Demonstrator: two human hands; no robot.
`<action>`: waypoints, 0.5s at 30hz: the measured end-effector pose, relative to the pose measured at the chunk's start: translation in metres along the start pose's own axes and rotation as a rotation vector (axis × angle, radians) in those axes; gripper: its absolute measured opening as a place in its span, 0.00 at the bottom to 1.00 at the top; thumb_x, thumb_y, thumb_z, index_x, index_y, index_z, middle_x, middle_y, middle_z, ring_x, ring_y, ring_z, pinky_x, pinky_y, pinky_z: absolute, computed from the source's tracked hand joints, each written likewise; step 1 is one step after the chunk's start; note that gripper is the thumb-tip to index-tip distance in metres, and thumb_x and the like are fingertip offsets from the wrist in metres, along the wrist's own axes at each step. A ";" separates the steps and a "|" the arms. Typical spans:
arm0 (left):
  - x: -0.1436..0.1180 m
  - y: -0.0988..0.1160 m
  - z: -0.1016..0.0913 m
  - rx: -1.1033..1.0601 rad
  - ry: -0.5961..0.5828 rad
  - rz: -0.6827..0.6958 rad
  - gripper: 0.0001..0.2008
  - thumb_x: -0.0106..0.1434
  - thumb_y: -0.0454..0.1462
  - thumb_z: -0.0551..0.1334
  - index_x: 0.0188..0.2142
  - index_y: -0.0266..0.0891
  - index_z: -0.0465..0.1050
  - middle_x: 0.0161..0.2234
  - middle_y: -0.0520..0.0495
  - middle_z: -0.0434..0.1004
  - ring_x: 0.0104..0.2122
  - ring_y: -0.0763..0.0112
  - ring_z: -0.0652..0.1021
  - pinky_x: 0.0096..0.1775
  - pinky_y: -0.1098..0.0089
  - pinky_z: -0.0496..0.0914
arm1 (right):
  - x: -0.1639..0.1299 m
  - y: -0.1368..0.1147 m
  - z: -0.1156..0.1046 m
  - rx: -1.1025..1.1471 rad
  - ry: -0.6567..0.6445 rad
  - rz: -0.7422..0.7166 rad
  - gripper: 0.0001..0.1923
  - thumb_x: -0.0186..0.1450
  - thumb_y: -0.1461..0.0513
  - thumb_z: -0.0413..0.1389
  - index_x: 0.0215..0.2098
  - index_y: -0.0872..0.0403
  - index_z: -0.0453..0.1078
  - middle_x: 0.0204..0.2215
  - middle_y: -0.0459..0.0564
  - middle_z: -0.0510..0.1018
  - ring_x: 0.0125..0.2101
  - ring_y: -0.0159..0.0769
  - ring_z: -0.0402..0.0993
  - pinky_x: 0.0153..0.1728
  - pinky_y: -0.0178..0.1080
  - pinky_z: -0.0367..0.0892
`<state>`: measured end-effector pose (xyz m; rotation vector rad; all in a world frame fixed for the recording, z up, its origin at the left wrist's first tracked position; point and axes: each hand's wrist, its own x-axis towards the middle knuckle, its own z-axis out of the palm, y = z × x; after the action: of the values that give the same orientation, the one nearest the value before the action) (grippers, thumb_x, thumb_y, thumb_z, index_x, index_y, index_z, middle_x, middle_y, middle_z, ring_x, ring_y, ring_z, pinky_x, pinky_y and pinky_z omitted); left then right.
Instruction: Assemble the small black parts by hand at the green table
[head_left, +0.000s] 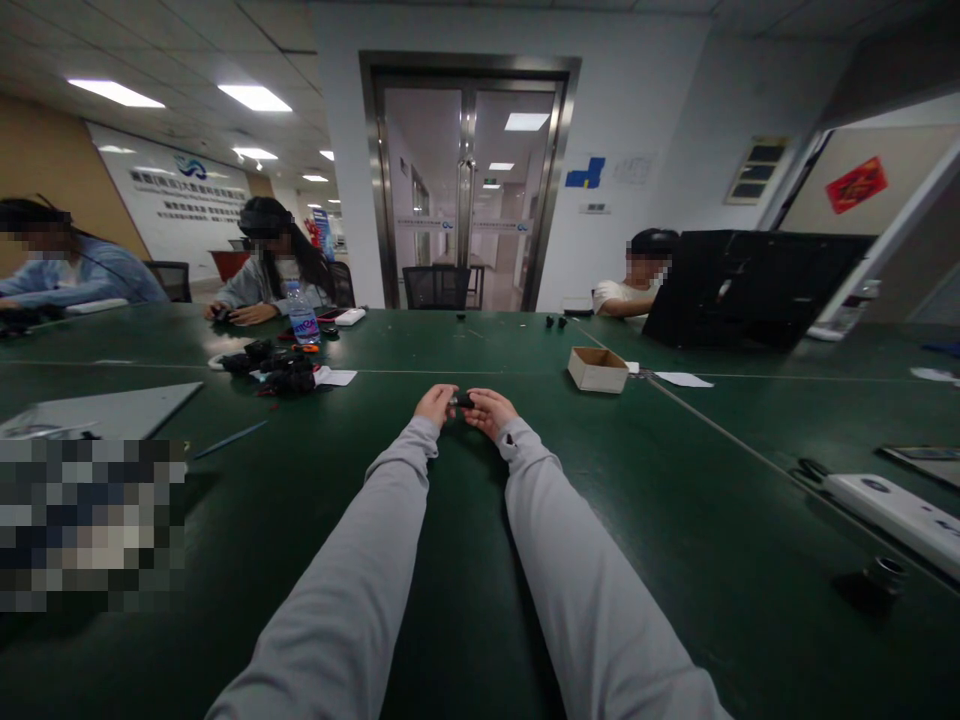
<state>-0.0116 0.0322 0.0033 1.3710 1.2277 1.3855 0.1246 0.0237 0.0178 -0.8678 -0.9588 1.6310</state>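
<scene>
Both my arms reach forward over the green table (465,560). A small black cylindrical part (466,401) is between my fingertips; its exact kind is too small to make out. My right hand (491,410) is closed on its black body. At the part's other side, a small silvery bit shows by the fingertips of my left hand (435,404), which is closed in a pinch. Whether that bit is joined to the black part I cannot tell. The fingers partly hide both.
An open cardboard box (598,372) stands ahead to the right. Black parts (277,370) lie piled ahead left, near a water bottle (302,315). A blue pen-like stick (231,440) is at left, a white power strip (896,510) at right. Several people sit around the table.
</scene>
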 end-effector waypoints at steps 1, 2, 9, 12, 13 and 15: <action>0.000 0.000 0.000 0.002 0.004 0.003 0.15 0.53 0.37 0.55 0.39 0.35 0.68 0.15 0.55 0.63 0.14 0.80 0.62 0.18 0.77 0.56 | 0.000 0.000 0.000 0.001 0.002 0.001 0.05 0.57 0.69 0.53 0.32 0.56 0.66 0.17 0.46 0.73 0.19 0.30 0.72 0.23 0.32 0.68; 0.000 0.000 0.001 0.007 0.012 0.009 0.15 0.51 0.36 0.56 0.40 0.36 0.68 0.16 0.56 0.63 0.14 0.80 0.62 0.19 0.77 0.56 | 0.000 0.000 0.000 0.001 0.004 0.000 0.05 0.57 0.69 0.53 0.32 0.56 0.66 0.17 0.46 0.73 0.19 0.30 0.72 0.23 0.32 0.68; 0.000 0.001 0.000 0.019 -0.001 0.011 0.16 0.50 0.34 0.55 0.39 0.36 0.68 0.16 0.55 0.64 0.14 0.80 0.61 0.18 0.78 0.56 | -0.001 0.000 0.000 -0.008 0.004 -0.005 0.05 0.57 0.69 0.53 0.32 0.56 0.65 0.17 0.47 0.73 0.19 0.30 0.72 0.22 0.32 0.68; 0.000 0.001 -0.001 0.017 0.014 0.017 0.17 0.48 0.33 0.56 0.40 0.37 0.68 0.19 0.55 0.66 0.15 0.81 0.63 0.18 0.78 0.56 | -0.001 -0.001 0.001 -0.011 0.005 -0.007 0.05 0.57 0.68 0.53 0.33 0.56 0.65 0.17 0.46 0.73 0.19 0.30 0.72 0.22 0.32 0.68; 0.000 0.001 -0.001 0.014 0.003 0.006 0.17 0.49 0.34 0.56 0.40 0.37 0.68 0.18 0.55 0.66 0.15 0.81 0.63 0.18 0.78 0.56 | -0.001 -0.001 0.000 -0.012 0.007 -0.005 0.05 0.57 0.68 0.53 0.33 0.56 0.66 0.17 0.46 0.72 0.18 0.30 0.72 0.22 0.32 0.68; 0.000 0.001 -0.001 0.006 -0.032 0.004 0.15 0.52 0.37 0.54 0.40 0.35 0.68 0.14 0.56 0.63 0.13 0.80 0.63 0.17 0.78 0.56 | -0.001 -0.001 0.000 -0.013 0.005 -0.002 0.05 0.57 0.69 0.54 0.32 0.56 0.66 0.17 0.45 0.72 0.18 0.30 0.71 0.22 0.32 0.68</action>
<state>-0.0121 0.0318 0.0044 1.3955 1.2091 1.3589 0.1248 0.0231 0.0184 -0.8798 -0.9674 1.6220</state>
